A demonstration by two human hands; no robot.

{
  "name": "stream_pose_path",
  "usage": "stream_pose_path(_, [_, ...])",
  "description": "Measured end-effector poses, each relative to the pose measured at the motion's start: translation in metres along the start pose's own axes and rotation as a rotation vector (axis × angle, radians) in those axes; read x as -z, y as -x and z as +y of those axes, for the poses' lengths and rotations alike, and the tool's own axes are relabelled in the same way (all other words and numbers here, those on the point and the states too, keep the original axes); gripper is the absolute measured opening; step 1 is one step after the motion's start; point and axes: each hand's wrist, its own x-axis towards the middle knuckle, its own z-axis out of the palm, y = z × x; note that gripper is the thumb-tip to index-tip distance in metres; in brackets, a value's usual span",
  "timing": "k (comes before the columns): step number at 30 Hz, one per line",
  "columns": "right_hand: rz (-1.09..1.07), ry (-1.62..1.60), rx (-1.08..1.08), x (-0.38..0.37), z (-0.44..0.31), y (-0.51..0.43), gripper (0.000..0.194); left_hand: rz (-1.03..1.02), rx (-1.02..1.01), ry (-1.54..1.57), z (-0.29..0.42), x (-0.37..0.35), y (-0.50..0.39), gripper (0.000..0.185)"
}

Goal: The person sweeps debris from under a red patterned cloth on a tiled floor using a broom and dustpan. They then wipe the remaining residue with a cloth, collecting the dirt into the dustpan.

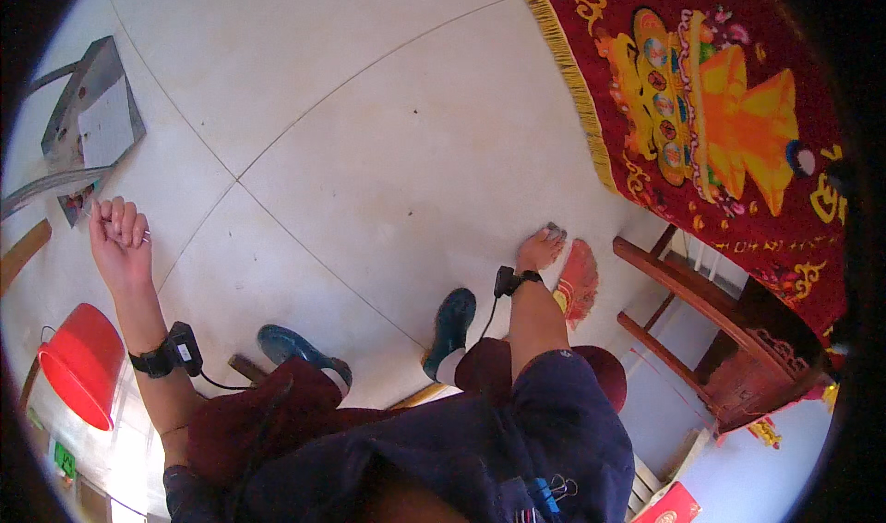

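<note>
My left hand [122,235] is raised palm up at the left, fingers curled over a thin pale piece whose ends barely show. Near its fingertips stands a grey sheet-metal pan [61,145] with a white sheet [107,125] inside. At the right, my right hand [540,249] has its fingers drawn together around a small dark grey thing [554,231], too small to name. Just beside that hand is a red fan-shaped thing [580,281], perhaps a broom head. Each wrist wears a black strap with a small cabled box.
A dark red cloth [581,52] with gold fringe and printed gold motifs hangs at the right, over a reddish wooden chair [692,294]. A red plastic bucket [86,364] is tipped at the lower left. Pale tiled floor [360,156] stretches ahead of my green shoes [453,326].
</note>
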Motion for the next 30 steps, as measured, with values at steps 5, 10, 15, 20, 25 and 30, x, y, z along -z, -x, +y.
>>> stream_pose_path(5, [-0.005, -0.361, 0.541, -0.002, -0.097, 0.001, 0.064, 0.087, 0.035, -0.044, -0.015, -0.004, 0.005, 0.029])
stream_pose_path(10, [-0.084, -0.42, 1.102, 0.022, -0.287, 0.046, 0.061, 0.129, 0.105, -0.042, -0.042, -0.024, 0.001, 0.029])
stream_pose_path(15, [-0.263, -0.536, 1.451, 0.059, -0.346, 0.137, 0.058, 0.052, 0.031, -0.027, -0.036, -0.054, 0.004, 0.029])
stream_pose_path(20, [-0.651, -0.373, 1.951, 0.106, -0.23, 0.143, 0.057, 0.061, -0.052, -0.052, -0.013, -0.065, 0.009, 0.028])
stream_pose_path(25, [-0.436, -0.318, 1.37, 0.081, -0.263, 0.09, 0.058, 0.057, -0.002, -0.105, -0.017, -0.061, 0.024, 0.027])
stream_pose_path(30, [-0.345, -0.406, 1.335, 0.073, -0.285, 0.099, 0.057, 0.002, 0.049, -0.077, -0.028, -0.084, 0.014, 0.025])
